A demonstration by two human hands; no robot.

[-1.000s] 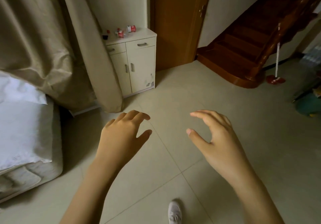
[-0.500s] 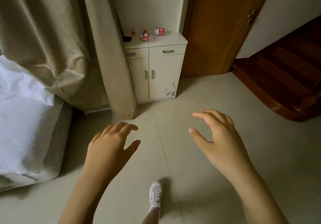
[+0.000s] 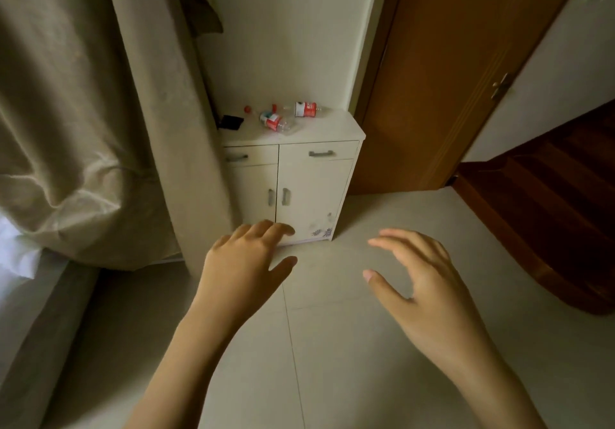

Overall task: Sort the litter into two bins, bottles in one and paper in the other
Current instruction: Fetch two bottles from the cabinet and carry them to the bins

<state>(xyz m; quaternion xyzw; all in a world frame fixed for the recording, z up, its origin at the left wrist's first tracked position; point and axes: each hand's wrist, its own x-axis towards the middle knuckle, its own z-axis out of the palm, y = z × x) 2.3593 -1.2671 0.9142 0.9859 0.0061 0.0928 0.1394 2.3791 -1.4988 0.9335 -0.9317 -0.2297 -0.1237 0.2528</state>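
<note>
Head view looks down at two bare arms held out over a pale tiled floor [image 3: 349,345]. Nearest is the left hand [image 3: 243,262], palm down, fingers spread a little and holding nothing. Its fingertips show in front of the bottom of the cabinet [image 3: 299,189], but I cannot tell if they touch it. The right hand [image 3: 422,292] hangs to the right of the cabinet, over the floor, thumb and fingers wide apart in a loose curve, with nothing in it.

Farther on stands the small white cabinet with two doors and two drawers. On top of the cabinet lie two clear bottles with red labels. One bottle [image 3: 276,121] lies near the middle of the top, and the other bottle [image 3: 307,109] lies just behind it, toward the wall. Two small red caps [image 3: 247,109] sit at the back left of the top, next to a dark flat thing [image 3: 230,121]. A beige curtain [image 3: 100,112] hangs left of the cabinet. A brown door [image 3: 442,72] stands right of the cabinet, and dark wooden stairs [image 3: 559,202] lie farther right.
</note>
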